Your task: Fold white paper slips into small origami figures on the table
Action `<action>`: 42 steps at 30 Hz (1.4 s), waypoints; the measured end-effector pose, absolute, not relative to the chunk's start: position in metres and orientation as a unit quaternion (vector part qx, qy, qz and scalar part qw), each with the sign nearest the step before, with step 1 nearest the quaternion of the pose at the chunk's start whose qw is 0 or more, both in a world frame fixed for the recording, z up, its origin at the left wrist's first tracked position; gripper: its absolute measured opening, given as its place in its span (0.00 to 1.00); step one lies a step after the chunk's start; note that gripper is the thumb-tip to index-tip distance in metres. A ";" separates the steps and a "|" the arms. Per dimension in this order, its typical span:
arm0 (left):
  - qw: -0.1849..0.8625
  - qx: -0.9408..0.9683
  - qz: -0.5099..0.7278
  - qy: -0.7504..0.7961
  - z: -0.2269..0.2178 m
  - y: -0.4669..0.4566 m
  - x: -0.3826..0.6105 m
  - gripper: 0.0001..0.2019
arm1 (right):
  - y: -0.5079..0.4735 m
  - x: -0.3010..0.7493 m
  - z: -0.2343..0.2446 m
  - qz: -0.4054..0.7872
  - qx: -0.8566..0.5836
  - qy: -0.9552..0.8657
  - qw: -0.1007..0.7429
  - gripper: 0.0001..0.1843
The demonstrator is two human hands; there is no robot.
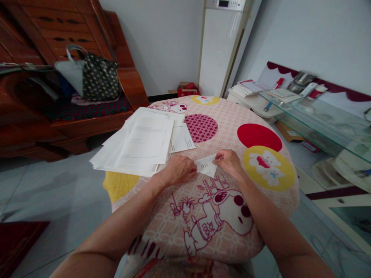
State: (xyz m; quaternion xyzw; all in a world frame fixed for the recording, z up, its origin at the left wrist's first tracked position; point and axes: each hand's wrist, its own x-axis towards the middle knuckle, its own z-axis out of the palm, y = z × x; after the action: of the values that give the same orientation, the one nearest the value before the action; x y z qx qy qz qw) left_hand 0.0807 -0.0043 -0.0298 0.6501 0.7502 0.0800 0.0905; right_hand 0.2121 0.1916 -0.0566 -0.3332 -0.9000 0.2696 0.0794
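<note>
Between my hands a small folded sheet of paper [206, 166] lies on the cloth-covered table, with lines of print on its upper face and a pointed lower edge. My left hand [182, 170] is closed at its left end, fingers curled down onto it. With a pinch of thumb and fingers, my right hand [228, 161] holds its upper right corner. Left of the folded paper, a loose stack of printed sheets [145, 141] spreads across the table. A smaller printed sheet [183, 138] sticks out from under the stack's right side.
The round table wears a pink patterned tablecloth [226, 133] with cartoon figures. To the right stands a glass-topped cabinet [327, 123] holding papers and containers. A wooden bench [130, 88] with a dark patterned bag [100, 77] is at the left. A red box [188, 89] sits behind the table.
</note>
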 end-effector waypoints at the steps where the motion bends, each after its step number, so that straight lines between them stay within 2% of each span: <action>1: 0.096 0.634 0.088 0.762 -0.032 -0.003 0.078 0.09 | 0.192 0.212 -0.058 0.273 -0.333 -0.899 0.080 0.03; 5: 0.068 0.554 0.170 0.812 -0.045 0.005 0.071 0.08 | 0.193 0.214 -0.062 0.281 -0.322 -0.899 0.097 0.03; 7: 0.046 0.554 0.199 0.807 -0.053 0.011 0.072 0.10 | 0.193 0.215 -0.063 0.285 -0.317 -0.899 0.101 0.03; 10: 0.040 0.567 0.196 0.799 -0.059 0.019 0.076 0.11 | 0.193 0.216 -0.062 0.281 -0.316 -0.900 0.102 0.03; 14: 0.094 0.535 0.171 0.822 -0.057 0.027 0.084 0.10 | 0.191 0.218 -0.058 0.286 -0.316 -0.899 0.099 0.05; 19: 0.146 0.531 0.173 0.817 -0.051 0.028 0.087 0.06 | 0.192 0.221 -0.056 0.295 -0.293 -0.903 0.107 0.13; 24: 0.140 0.511 0.259 0.808 -0.053 0.026 0.084 0.03 | 0.205 0.225 -0.058 0.297 -0.303 -0.893 0.148 0.23; 27: 0.128 0.502 0.322 0.793 -0.051 0.024 0.084 0.03 | 0.215 0.227 -0.059 0.355 -0.275 -0.873 0.188 0.25; 30: 0.117 0.503 0.365 0.775 -0.046 0.021 0.085 0.02 | 0.219 0.228 -0.058 0.442 -0.222 -0.846 0.198 0.23; 34: 0.073 0.529 0.379 0.755 -0.041 0.018 0.087 0.02 | 0.212 0.230 -0.051 0.499 -0.191 -0.829 0.168 0.14; 38: 0.006 0.567 0.381 0.731 -0.042 0.015 0.086 0.07 | 0.202 0.233 -0.039 0.467 -0.159 -0.848 0.196 0.11; 42: -0.007 0.586 0.383 0.714 -0.044 0.015 0.083 0.10 | 0.195 0.234 -0.034 0.418 -0.115 -0.869 0.237 0.11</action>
State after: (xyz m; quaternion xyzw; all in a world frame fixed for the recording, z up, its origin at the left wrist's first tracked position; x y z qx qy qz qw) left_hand 0.0835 0.0148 -0.0438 0.5861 0.7137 0.3834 -0.0075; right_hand 0.2339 0.1953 -0.0344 -0.1148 -0.8693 0.4183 0.2369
